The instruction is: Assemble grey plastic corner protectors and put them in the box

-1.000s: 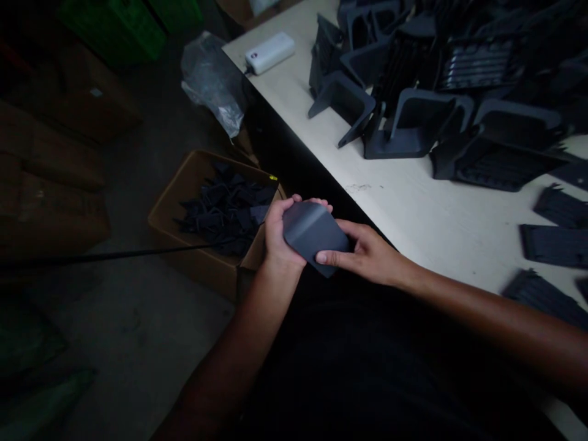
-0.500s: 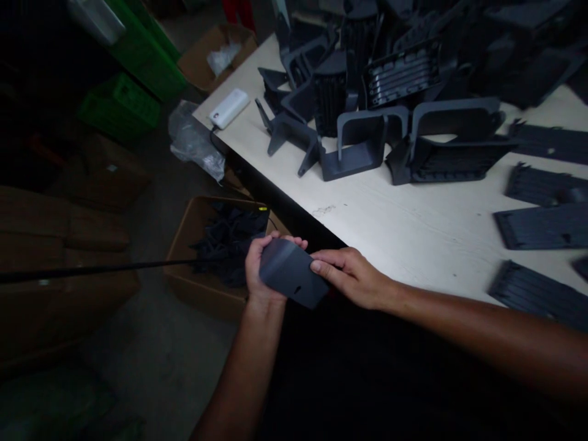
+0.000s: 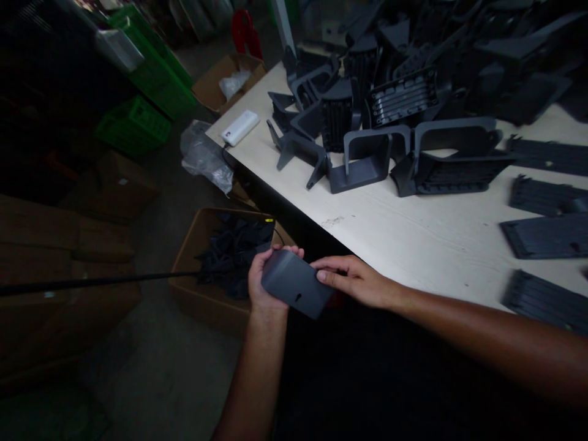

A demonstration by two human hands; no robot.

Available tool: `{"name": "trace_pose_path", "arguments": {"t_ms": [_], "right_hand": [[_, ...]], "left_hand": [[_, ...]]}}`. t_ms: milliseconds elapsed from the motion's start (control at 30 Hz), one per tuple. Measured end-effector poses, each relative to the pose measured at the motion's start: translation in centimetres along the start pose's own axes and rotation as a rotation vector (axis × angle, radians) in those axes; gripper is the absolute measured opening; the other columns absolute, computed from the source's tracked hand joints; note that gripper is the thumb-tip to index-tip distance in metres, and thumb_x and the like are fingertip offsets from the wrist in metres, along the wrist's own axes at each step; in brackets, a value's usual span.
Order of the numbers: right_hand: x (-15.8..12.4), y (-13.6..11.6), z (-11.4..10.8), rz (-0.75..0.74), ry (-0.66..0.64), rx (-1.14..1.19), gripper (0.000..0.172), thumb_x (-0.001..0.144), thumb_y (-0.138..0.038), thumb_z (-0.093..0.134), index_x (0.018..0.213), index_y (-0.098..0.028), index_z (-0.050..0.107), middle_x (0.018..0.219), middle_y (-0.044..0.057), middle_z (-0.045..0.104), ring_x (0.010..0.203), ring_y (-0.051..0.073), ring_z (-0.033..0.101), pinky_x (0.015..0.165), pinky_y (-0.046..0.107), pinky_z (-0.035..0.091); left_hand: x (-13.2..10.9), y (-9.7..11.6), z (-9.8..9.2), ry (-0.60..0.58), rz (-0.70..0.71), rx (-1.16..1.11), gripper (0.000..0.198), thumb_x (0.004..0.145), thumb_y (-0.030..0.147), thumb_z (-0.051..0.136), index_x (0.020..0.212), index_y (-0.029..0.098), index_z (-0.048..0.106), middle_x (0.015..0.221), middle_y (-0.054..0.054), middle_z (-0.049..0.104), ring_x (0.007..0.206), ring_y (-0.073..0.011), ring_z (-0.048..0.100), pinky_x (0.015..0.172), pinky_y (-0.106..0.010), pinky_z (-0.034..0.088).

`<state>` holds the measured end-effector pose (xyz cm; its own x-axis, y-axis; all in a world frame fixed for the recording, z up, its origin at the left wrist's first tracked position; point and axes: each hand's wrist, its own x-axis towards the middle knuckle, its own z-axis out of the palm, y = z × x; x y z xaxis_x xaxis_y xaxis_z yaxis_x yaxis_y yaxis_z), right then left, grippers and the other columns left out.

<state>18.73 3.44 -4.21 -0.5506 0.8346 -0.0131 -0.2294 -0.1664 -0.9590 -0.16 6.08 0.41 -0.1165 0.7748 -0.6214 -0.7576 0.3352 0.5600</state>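
A dark grey plastic part (image 3: 296,283) with a smooth face, one rounded bend and a small keyhole-shaped slot is held in front of my body. My left hand (image 3: 266,285) is wrapped around its left end, thumb on the near side and fingertips showing past the upper edge. At the upper right edge, my right hand (image 3: 351,280) pinches the same part between thumb and fingers. The underside of the part is hidden. Below and behind my left hand stands a cardboard box (image 3: 184,251) holding many dark plastic pieces (image 3: 229,245).
On the pale table (image 3: 413,245) lie piled dark bracket-shaped parts (image 3: 367,162) and flat ribbed panels (image 3: 546,236). A white power bank (image 3: 239,127) with a cable sits at the table's left edge. Green crates (image 3: 133,125) and closed cartons (image 3: 37,226) stand on the left.
The camera view has shifted, so the table and boxes sit slightly lower and further right. Both hands keep the grey part at nearly the same place, its slot face turned a little more toward me.
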Motion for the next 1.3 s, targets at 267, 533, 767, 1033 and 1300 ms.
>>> {"name": "trace_pose_path", "arguments": {"t_ms": [267,533,767,1033,1300], "right_hand": [[0.0,-0.5,-0.8,0.128,0.169,0.044,0.040,0.095,-0.054,0.072,0.116,-0.021,0.081,0.101,0.007,0.081,0.087,0.021,0.072,0.080,0.034,0.055],[0.1,-0.6,-0.5,0.110,0.148,-0.005,0.034,0.091,-0.052,0.077,0.098,-0.019,0.084,0.087,0.004,0.078,0.075,0.016,0.066,0.068,0.027,0.048],[-0.1,-1.8,-0.6,0.065,0.234,0.003,0.041,0.095,-0.053,0.071,0.125,-0.025,0.076,0.113,0.004,0.077,0.100,0.022,0.070,0.092,0.036,0.052],[0.2,-1.6,-0.3,0.012,0.317,0.118,0.047,0.095,-0.050,0.073,0.136,-0.026,0.066,0.139,0.009,0.067,0.127,0.027,0.064,0.117,0.048,0.043],[-0.1,-1.3,-0.2,0.126,0.206,0.366,0.044,0.094,-0.055,0.073,0.119,-0.019,0.074,0.115,0.011,0.077,0.103,0.023,0.072,0.098,0.041,0.055]], "left_hand": [[3.2,-0.7,-4.8,-0.028,0.491,0.616,0.024,0.080,0.043,0.071,0.085,0.019,0.072,0.077,0.001,0.069,0.069,-0.0143,0.060,0.065,-0.024,0.044],[-0.4,1.3,-5.7,-0.503,0.244,1.102,0.043,0.094,0.057,0.059,0.080,0.019,0.074,0.077,-0.004,0.067,0.074,-0.0201,0.059,0.067,-0.029,0.043],[-1.0,1.9,-5.2,-0.325,0.233,0.889,0.045,0.081,0.058,0.076,0.068,0.016,0.066,0.059,0.003,0.053,0.053,-0.0109,0.044,0.050,-0.023,0.033],[-1.3,1.0,-5.4,-0.058,0.564,0.525,0.040,0.081,0.054,0.078,0.078,0.015,0.074,0.070,-0.002,0.070,0.060,-0.0142,0.061,0.057,-0.023,0.049],[-2.2,-0.5,-5.6,-0.195,0.689,0.736,0.029,0.092,0.047,0.071,0.084,0.020,0.075,0.078,-0.001,0.069,0.072,-0.0163,0.061,0.067,-0.023,0.046]]}}
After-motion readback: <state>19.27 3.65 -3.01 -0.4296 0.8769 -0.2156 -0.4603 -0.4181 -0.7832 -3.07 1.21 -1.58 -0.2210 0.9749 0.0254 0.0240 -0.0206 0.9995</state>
